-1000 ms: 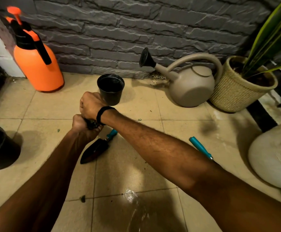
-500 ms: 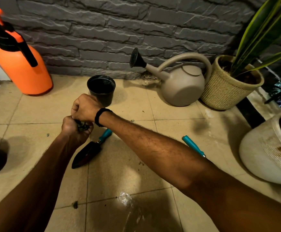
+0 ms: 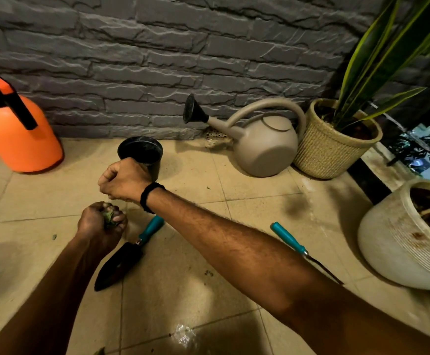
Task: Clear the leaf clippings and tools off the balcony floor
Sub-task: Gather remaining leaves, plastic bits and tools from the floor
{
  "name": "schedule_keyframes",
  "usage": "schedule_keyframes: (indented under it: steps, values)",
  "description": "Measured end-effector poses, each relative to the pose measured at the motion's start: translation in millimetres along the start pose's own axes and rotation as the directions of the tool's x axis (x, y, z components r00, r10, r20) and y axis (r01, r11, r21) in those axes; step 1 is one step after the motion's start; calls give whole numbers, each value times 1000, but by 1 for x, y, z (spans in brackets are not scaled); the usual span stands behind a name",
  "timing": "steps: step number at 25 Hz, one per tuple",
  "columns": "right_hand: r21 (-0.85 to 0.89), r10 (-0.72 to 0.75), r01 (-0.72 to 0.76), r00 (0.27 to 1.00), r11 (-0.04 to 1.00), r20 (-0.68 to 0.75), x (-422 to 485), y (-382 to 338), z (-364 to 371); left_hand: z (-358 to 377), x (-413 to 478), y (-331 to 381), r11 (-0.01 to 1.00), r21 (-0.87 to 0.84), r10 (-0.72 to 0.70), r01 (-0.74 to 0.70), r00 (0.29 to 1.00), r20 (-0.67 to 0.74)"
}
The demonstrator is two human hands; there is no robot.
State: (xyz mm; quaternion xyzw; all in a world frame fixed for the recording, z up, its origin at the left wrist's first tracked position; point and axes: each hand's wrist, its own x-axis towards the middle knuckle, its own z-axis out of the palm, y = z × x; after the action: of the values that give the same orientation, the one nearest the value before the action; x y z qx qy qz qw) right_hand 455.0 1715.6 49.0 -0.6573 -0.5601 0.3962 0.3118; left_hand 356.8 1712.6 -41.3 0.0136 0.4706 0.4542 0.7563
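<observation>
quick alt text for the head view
A person's left hand grips green leaf clippings over a tiled balcony floor, the right hand fisted close by. A trowel and another teal-handled tool lie on the tiles.

two fists close together, right beyond left
left hand (image 3: pixel 102 224) is clenched around a wad of green leaf clippings (image 3: pixel 110 217); right hand (image 3: pixel 125 179), a black wristband (image 3: pixel 150 197) on its wrist, is a tight fist just beyond it, its forearm reaching in diagonally from the lower right.

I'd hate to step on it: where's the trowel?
Head view, left of centre: the trowel lies on the tiles beside the left hand.
</observation>
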Motion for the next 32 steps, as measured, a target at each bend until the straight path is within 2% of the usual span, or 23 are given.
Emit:
schedule_keyframes:
  steps: [5,10,13,15,17,19,20,25,28,32]
  values:
    - [77,24,-24,1000,997,3,5,2,-1,4,-5,-1,1000,1,9,-9,1000,8]
    - [369,142,-172,984,913,107,16,7,-19,6,-7,1,1000,-5,-22,22,999,40]
    - [376,220,-219,975,900,42,25,28,-55,6,-13,1,998,28,-64,62,994,85]
    - [253,273,-246,959,936,-77,33,56,-79,6,-16,3,996,52,-78,74,993,92]
    - [-97,268,-290,944,952,-193,36,91,-94,6,-18,4,995,51,-96,92,991,96]
    - [-411,238,-298,952,861,-191,31,123,-98,6,-19,3,994,50,-105,100,990,98]
    - [-492,238,-287,958,822,-160,28,139,-96,6,-19,2,993,55,-106,101,990,98]
    - [-644,185,-120,982,756,33,12,180,-84,7,-9,-7,990,64,-133,128,989,70]
    - [-659,89,-49,996,751,28,11,193,-79,6,-3,-10,989,79,-133,128,990,53]
    - [-743,-53,26,999,669,-13,8,206,-72,5,1,-15,990,66,-124,122,992,28]
